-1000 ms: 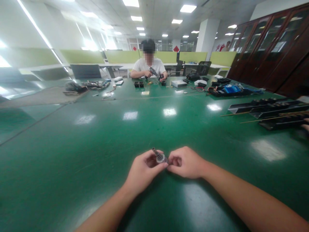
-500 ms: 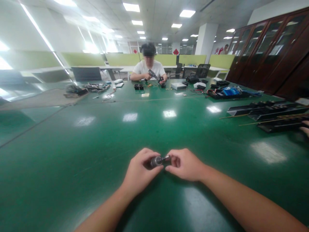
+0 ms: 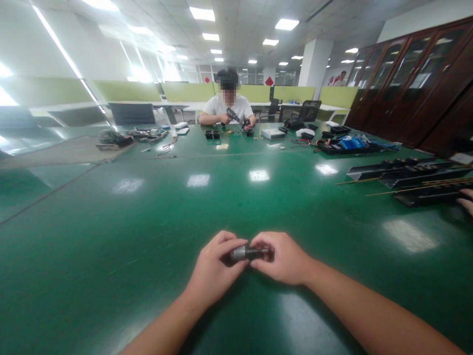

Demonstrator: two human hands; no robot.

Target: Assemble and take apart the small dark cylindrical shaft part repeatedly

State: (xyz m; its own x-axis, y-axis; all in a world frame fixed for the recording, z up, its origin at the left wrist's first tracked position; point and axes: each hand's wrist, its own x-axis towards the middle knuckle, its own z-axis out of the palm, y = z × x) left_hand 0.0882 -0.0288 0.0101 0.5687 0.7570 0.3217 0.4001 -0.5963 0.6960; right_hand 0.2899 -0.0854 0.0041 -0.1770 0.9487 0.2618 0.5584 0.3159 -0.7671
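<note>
A small grey metal cylinder [image 3: 239, 253] with a narrower dark shaft lies level between my hands, just above or on the green table. My left hand [image 3: 214, 264] is closed around its thicker left part, which the palm partly hides. Curled about the dark shaft at the other end is my right hand [image 3: 283, 257], thumb below and forefinger above. The tips of both hands nearly meet over the part. What kind of part it is, I cannot make out.
Across the green table [image 3: 236, 197] a person [image 3: 227, 106] holds a power drill [image 3: 233, 115] beside small black boxes [image 3: 212, 134]. Black metal channels [image 3: 399, 172] and thin brass-coloured rods lie at right, where another person's hand [image 3: 466, 199] shows. A blue-topped tray [image 3: 353, 142] stands behind them.
My right hand has closed in farther over the shaft end, and the cylinder has turned more side-on. Both hands sit slightly lower in view.
</note>
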